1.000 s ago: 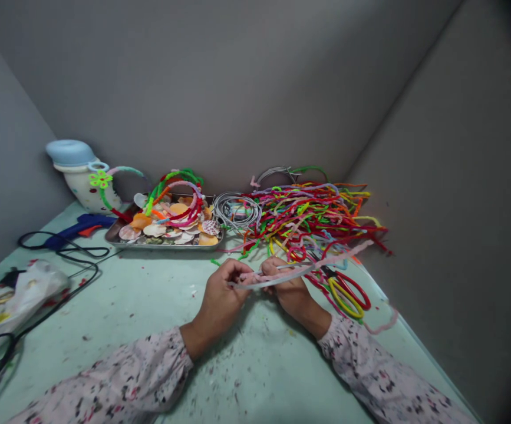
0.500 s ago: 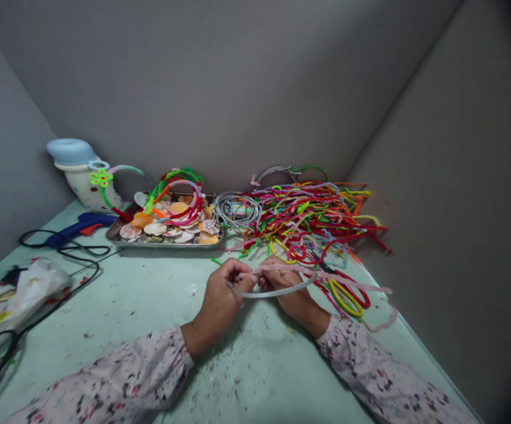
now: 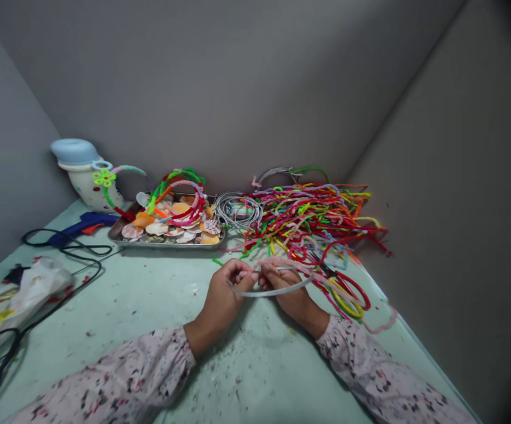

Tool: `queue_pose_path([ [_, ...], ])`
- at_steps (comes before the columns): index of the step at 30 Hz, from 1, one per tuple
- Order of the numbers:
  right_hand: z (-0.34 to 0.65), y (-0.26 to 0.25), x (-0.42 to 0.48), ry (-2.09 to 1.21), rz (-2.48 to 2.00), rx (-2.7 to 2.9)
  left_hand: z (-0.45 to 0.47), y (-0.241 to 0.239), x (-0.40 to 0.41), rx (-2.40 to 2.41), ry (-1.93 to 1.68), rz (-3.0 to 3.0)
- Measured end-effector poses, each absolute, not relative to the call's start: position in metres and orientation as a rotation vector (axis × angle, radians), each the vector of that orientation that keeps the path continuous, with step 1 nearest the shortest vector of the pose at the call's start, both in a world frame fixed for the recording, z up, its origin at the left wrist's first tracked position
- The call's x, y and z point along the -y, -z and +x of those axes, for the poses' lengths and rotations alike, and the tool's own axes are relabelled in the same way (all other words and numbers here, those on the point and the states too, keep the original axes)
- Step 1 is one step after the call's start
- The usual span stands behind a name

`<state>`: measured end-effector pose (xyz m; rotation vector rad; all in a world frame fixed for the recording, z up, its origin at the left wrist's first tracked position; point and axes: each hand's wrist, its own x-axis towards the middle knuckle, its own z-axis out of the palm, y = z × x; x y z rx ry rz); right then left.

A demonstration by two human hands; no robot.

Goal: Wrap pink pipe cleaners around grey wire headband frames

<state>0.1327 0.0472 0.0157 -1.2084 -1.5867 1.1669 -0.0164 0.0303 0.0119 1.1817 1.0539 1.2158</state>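
Head cam, and from where I'm standing both hands are closed up tight, no wide fingers anywhere. Left hand has its thumb and curled fingers pinched on a thin gray band, which bows out in front of the right hand's knuckles. Right hand is bunched up too, gripping a fuzzy pink stem that trails toward the tabletop's right edge; the exact pinch is kinda hidden. Band's up over the middle of the tabletop. Hands sit nearly fingertip to fingertip, wrists bent inward, forearms in floral sleeves angling in from the near corners. Scissors lie near the right edge, just beside the right hand.
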Motion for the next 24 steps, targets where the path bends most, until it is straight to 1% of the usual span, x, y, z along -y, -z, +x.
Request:
queue_pose_path([
  [6,0.135,-0.013,-0.049,-1.126,-1.246,1.644,-0.017,-0.01,-0.032,-1.125,-1.219,1.234],
  [11,0.134,-0.012,-0.05,-1.009,-1.122,1.729,-0.018,-0.012,-0.032,-1.143,-1.219,1.25],
  [24,0.134,-0.004,-0.052,-1.099,-1.128,1.656,-0.016,-0.015,-0.03,-1.114,-1.187,1.221],
])
